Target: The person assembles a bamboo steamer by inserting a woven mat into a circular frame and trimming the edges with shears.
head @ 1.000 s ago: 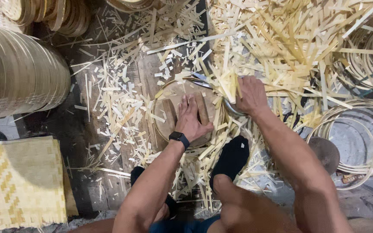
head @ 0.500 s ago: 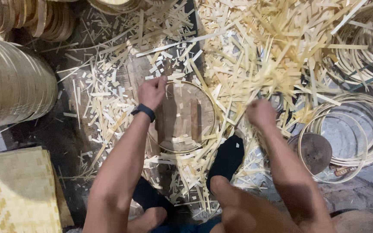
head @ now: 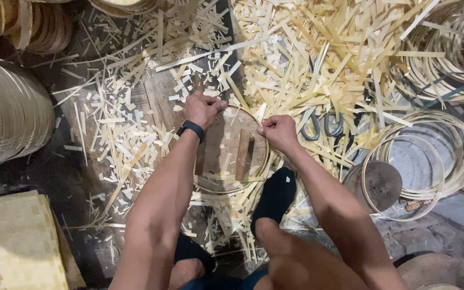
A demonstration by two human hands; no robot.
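- The left hand (head: 202,109), wearing a black wristband (head: 191,129), is closing its fingers on the far rim of a thin round pale bamboo hoop (head: 264,164).
- The right hand (head: 278,131) is pinching the same hoop at its upper right edge.
- The hoop is lying around a round wooden block (head: 226,153) on the floor, in front of a black-socked foot (head: 276,194).
- Pale bamboo strip offcuts (head: 318,59) are lying scattered around; grey-handled shears (head: 320,124) are resting just beside the right hand.
- Loose bamboo rings (head: 430,156) are lying at the right.

bare arms — black wristband (head: 191,129), black sock (head: 276,194)
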